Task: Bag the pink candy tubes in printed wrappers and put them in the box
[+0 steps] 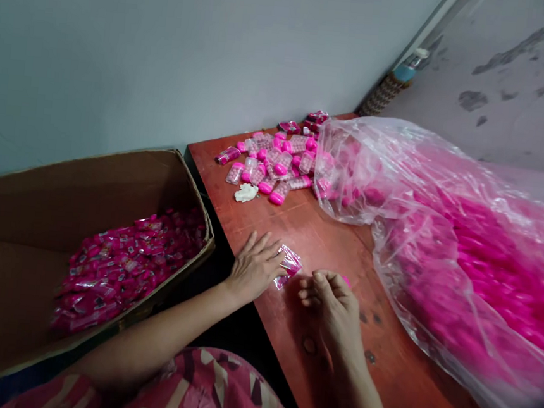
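Note:
My left hand lies with fingers stretched out over the table, its thumb side touching a small shiny pink-and-clear wrapper. To the right of the wrapper, my right hand is closed, thumb against curled fingers; whatever is inside the pinch is hidden. A bit of bright pink shows just past its knuckles, and I cannot tell whether the hand touches it. Beyond both hands lies a loose pile of small clear bottles with pink caps and little balls inside.
The reddish table stands against the wall. A cardboard box at left holds many pink wrapped packets. A large clear plastic bag full of pink items covers the right side. A crumpled white scrap lies by the bottles.

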A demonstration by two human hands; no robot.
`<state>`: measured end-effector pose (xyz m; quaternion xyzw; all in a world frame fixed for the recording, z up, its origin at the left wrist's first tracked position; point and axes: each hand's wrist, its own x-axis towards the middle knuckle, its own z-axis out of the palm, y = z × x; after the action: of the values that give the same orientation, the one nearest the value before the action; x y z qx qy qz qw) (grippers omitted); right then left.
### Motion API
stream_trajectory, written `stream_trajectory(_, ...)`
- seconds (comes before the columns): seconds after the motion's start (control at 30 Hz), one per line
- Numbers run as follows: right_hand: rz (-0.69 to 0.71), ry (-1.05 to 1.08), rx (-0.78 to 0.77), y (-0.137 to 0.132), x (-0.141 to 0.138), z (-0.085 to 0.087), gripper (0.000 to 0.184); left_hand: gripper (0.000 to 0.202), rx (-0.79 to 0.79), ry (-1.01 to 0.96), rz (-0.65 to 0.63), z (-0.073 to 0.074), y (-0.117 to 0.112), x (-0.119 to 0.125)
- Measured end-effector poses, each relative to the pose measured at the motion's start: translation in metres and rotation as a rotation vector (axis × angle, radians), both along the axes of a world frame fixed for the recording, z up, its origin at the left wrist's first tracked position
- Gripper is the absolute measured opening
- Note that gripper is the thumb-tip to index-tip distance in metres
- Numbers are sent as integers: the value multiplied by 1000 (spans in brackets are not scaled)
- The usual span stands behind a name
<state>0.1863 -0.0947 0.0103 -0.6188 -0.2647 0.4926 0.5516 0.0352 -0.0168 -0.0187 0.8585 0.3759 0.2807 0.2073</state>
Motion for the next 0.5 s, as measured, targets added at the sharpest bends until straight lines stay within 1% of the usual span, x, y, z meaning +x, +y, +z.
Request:
stream_trajectory(0.03,-3,-7,-6,-2,0,0,21,29,43,28,7,-3,0,2)
stream_trajectory(0.1,-8,-28,-15,-3,1,-1,21,24,78,27,19,-6,0,2)
stream_trajectory(0.17,-12,-72,-18,-2,1,-1,22,23,68,-16,23,-7,-1,0)
stream_trajectory(0.27,-49,-146,24,4,-3,-4,23,24,3,-125,36,-7,-2,-1)
stream_trajectory(0.33,-45,-122,72,9,-8,-5,33,26,-70,-224,50,-4,-4,0)
stream_trajectory(0.4,-3,-46,108,16,-13,-5,38,27,-170,-340,44,3,-6,1)
stream_trajectory(0.47,21,11,131,22,-15,-3,36,30,-328,-465,41,13,-8,0)
stream_trajectory(0.5,29,20,139,26,-15,-1,34,35,-434,-528,56,17,-8,-2)
